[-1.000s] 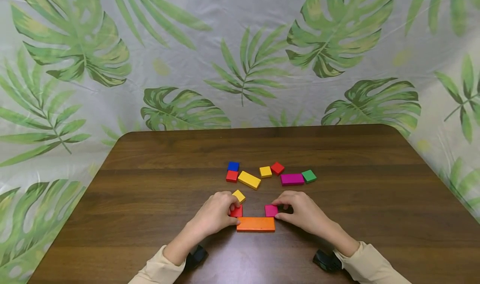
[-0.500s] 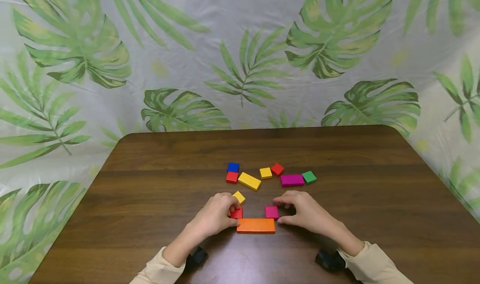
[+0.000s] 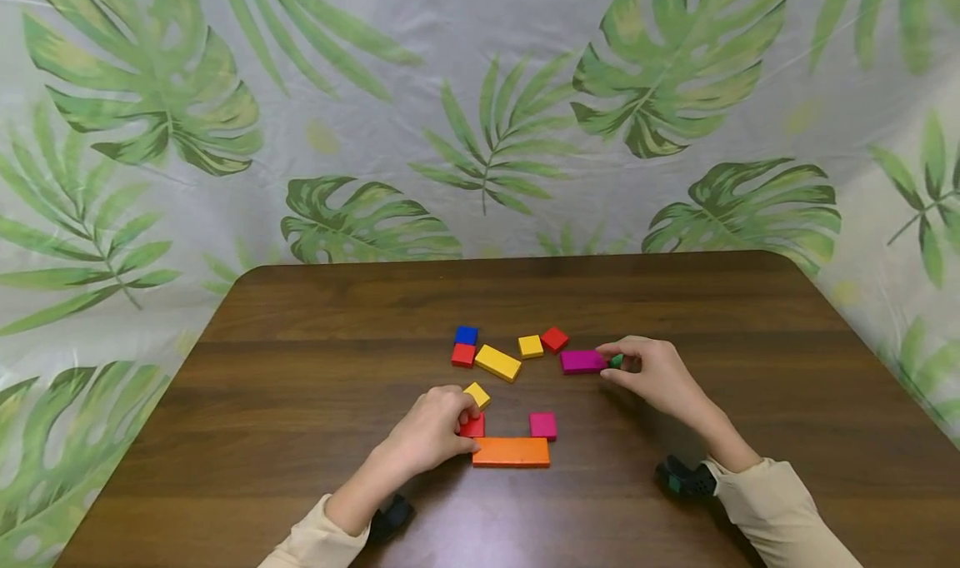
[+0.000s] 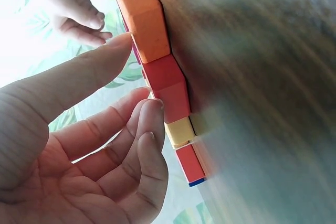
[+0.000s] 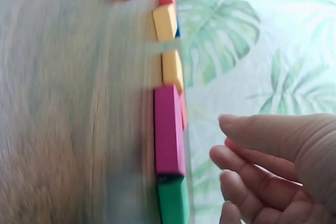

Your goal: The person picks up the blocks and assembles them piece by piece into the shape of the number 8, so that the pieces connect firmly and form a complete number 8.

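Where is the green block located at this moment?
In the head view, the green block is the rightmost block, beside the right end of the magenta block, partly hidden by the right hand.

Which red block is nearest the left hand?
The red block beside the orange block, partly hidden by the left hand; the other two red blocks lie farther back.

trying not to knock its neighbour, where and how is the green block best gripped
Probably pinch the green block across its near and far faces, coming from the right, where the right hand is. Its left side sits against or very close to the magenta block, leaving little room there, while the near face shows bare in the right wrist view.
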`<state>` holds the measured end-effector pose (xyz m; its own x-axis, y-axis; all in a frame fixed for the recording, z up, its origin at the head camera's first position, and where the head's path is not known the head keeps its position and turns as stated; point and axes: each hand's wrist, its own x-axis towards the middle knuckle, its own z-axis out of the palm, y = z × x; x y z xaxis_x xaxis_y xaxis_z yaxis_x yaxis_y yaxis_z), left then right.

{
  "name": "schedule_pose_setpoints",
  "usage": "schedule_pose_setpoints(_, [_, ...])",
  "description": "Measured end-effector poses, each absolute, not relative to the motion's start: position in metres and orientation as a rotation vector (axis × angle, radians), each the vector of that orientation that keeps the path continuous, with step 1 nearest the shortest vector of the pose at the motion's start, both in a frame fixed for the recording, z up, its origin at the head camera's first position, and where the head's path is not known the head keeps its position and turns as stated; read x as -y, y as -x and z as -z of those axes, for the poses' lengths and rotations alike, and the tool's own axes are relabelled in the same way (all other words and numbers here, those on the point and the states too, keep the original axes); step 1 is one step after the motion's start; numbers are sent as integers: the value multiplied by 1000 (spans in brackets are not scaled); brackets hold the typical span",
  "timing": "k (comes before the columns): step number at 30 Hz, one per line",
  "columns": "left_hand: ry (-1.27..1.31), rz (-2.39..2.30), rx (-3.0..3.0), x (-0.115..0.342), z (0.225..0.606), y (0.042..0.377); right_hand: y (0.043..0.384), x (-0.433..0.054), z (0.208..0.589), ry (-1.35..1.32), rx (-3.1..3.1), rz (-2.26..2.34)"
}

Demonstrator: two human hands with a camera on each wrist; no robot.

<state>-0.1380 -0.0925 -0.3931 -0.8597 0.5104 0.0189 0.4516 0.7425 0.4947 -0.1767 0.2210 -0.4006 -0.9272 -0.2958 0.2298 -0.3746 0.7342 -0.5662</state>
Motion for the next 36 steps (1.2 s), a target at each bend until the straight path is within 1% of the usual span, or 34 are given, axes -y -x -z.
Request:
schedule_pose_setpoints(11, [-754,-771,-2801,94,392,137,194,-238,411,-431,2803,-920])
schedule_pose_setpoints(28, [-798,-765,-2824,93,395,137,197,-247,419,-432,2837,-829])
schedule_pose_setpoints(36, [-788,-779,-2813,94,395,138,198,-253,418,-498,2881,-872])
